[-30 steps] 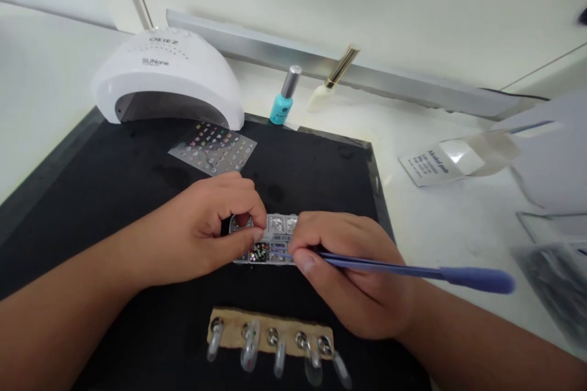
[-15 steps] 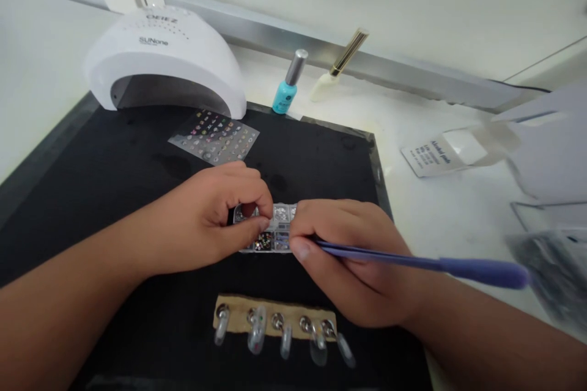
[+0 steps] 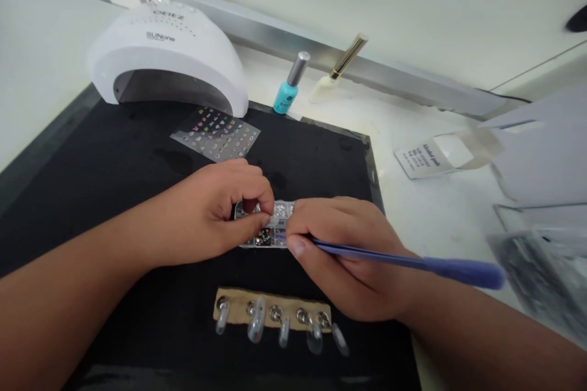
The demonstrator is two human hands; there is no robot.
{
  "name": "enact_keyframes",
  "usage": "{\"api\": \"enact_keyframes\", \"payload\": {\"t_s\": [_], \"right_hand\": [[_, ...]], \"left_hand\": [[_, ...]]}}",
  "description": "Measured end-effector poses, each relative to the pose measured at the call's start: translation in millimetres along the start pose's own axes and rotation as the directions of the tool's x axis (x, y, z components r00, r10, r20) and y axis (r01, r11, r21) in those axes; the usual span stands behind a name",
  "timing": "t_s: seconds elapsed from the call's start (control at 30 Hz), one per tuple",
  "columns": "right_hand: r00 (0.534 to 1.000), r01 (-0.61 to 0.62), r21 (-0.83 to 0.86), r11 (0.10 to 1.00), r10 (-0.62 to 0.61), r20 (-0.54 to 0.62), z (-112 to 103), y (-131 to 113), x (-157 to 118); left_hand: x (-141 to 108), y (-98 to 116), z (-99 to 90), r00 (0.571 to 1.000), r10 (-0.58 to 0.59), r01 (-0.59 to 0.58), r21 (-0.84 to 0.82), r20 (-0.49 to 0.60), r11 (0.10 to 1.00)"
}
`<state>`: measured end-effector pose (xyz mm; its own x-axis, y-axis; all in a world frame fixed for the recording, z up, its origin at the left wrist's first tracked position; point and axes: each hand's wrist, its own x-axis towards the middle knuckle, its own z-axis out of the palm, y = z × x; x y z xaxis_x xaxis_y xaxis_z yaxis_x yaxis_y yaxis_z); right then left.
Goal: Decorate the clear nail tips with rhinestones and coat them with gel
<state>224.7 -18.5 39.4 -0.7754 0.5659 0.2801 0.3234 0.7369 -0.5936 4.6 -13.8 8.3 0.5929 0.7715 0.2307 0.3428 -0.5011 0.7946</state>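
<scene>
A clear compartment box of rhinestones lies on the black mat, partly covered by both hands. At its left, my left hand is closed, thumb and forefinger pinched at a clear flap of the box. My right hand is closed around blue tweezers, whose thick end points right; the tips reach down to the front compartments, mostly hidden by my fingers. Whether they grip a stone I cannot tell. In front of the box, several clear false nails are fixed to a tan strip.
A white nail lamp stands at the back left, a sticker sheet before it. Behind the mat are a turquoise bottle and a cream bottle with a gold cap. An alcohol pad packet lies right.
The view has shifted slightly. My right hand, with the tweezers, has edged left along the box toward my left hand, which keeps its pinch.
</scene>
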Motion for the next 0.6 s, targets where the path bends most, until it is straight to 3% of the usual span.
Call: {"api": "enact_keyframes", "payload": {"t_s": [0.6], "right_hand": [[1.000, 0.019, 0.023, 1.000, -0.019, 0.010, -1.5, 2.7, -3.0]], "left_hand": [[0.1, 0.1, -1.2, 1.000, -0.012, 0.013, -0.002, 0.013, 1.000]]}}
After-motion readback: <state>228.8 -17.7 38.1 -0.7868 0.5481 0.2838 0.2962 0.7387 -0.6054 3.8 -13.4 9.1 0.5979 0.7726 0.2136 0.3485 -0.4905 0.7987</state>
